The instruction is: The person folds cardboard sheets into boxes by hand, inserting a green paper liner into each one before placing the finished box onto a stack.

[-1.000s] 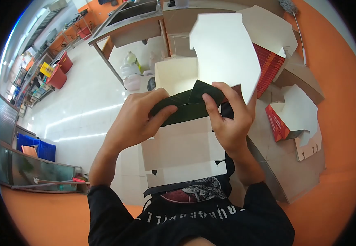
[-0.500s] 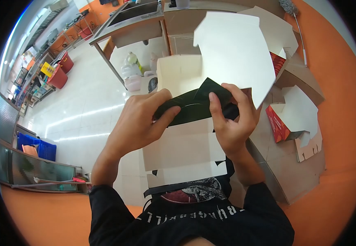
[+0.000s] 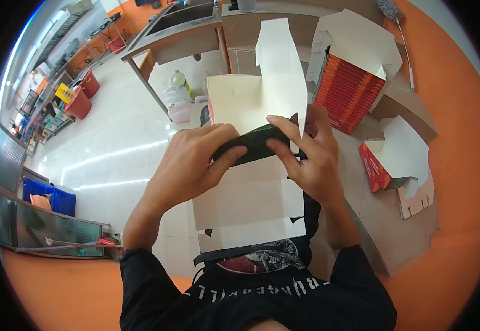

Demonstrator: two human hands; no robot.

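A partly folded cardboard box [image 3: 248,193] is in front of me, its white inner faces showing. Its lower panel lies over my lap, and a tall white side flap [image 3: 278,60] stands up at the far right. Across the middle runs a dark green panel [image 3: 256,142] of the box. My left hand [image 3: 193,154] pinches that panel's left part between thumb and fingers. On its right part, my right hand [image 3: 317,151] presses with thumb below and index finger above, close to the white flap's lower tip. My other right fingers are partly hidden behind the flap.
A stack of flat red cartons [image 3: 350,91] leans at the right. Nearer stands a half-folded red and white box [image 3: 400,151] on brown cardboard. Plastic jugs [image 3: 179,99] stand under the steel sink [image 3: 179,19]. Blue crates [image 3: 49,196] are at the left.
The white side flap has swung inward to the left, uncovering the red carton stack. The dark green corner has folded down, and my right hand has shifted slightly left over it.
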